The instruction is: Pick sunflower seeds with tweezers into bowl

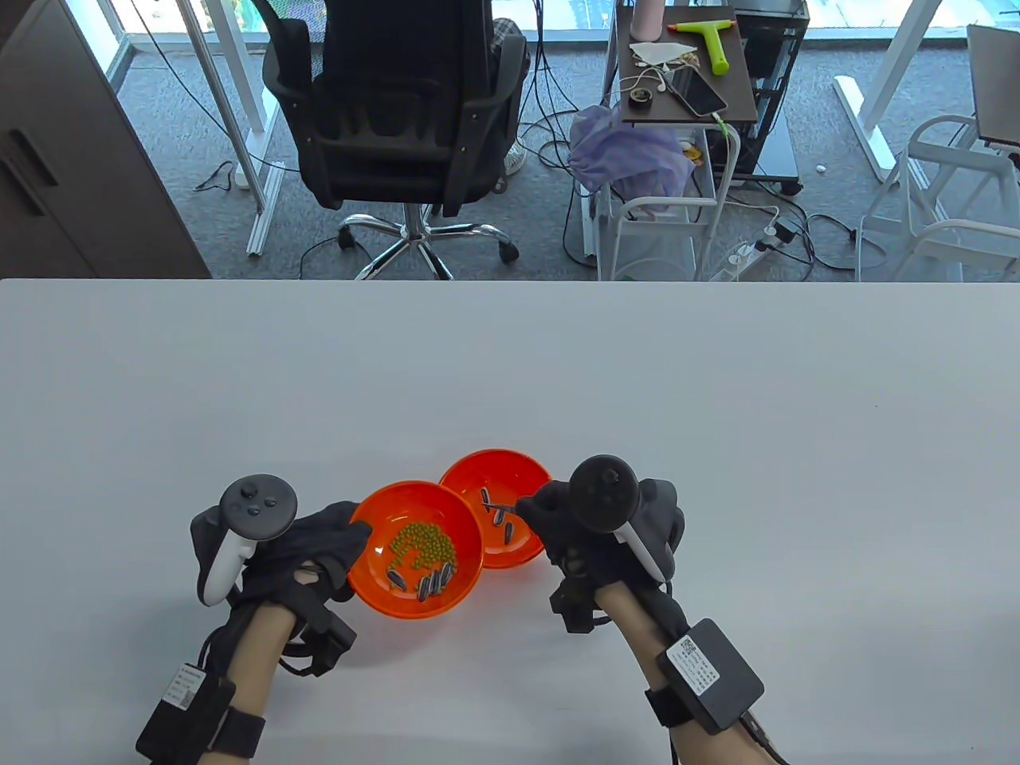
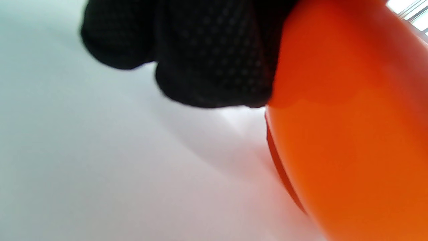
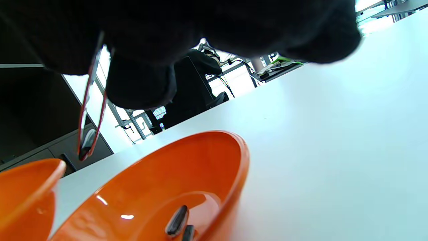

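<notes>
Right hand [image 1: 606,518] pinches thin metal tweezers [image 3: 89,110] gripping a striped sunflower seed [image 3: 87,140] above the right orange plastic bowl [image 1: 526,470]; left hand [image 1: 307,550] holds the left orange bowl [image 1: 382,498]. Release low, gently.

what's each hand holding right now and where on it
The right hand holds the tweezers by their upper end; a sunflower seed sits pinched between the tips. The left hand grips the near bowl at its left rim.

Left bowl [image 1: 414,550] touching right bowl [image 1: 502,510], seeds [image 1: 500,522] in both, on table [image 1: 510,374]
</notes>
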Demonstrator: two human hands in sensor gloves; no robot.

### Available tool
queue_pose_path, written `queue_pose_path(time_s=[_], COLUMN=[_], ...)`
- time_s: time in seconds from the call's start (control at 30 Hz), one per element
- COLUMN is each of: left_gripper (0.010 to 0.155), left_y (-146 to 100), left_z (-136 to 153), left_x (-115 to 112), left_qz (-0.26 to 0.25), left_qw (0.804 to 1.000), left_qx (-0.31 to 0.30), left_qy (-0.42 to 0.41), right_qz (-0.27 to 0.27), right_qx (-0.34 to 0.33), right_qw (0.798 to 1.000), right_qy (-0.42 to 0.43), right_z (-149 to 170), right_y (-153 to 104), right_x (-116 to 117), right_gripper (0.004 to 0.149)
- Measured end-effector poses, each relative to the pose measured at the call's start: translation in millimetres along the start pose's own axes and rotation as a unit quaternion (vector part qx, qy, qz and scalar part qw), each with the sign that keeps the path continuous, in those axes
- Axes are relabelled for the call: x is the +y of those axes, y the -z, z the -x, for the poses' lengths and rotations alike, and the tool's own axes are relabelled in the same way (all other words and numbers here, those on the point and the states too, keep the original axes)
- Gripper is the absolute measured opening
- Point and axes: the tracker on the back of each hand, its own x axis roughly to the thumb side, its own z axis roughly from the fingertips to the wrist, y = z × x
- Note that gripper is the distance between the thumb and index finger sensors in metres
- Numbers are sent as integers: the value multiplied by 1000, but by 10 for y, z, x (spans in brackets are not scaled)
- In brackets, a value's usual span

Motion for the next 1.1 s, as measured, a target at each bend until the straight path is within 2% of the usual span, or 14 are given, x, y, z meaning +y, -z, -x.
queue_pose_path(time_s=[0.3, 0.7, 0.83, 1.1], left_gripper=[49, 49, 49, 49], left_y=[1, 1, 2, 3], left_z=[4, 6, 6, 5], left_x=[6, 3, 3, -1], left_qz=[1, 1, 0, 0], left_qw=[1000, 1000, 1000, 1000], left_qx=[0, -1, -1, -1], left_qy=[1, 1, 2, 2], right_qz=[-29, -43, -35, 8], right_qx=[15, 13, 12, -7], right_qw=[999, 995, 995, 1000], right_qy=[-38, -85, -95, -27], right_z=[107, 77, 51, -57], right_y=[63, 38, 24, -47], right_x=[174, 250, 233, 58], right_gripper=[36, 38, 38, 39])
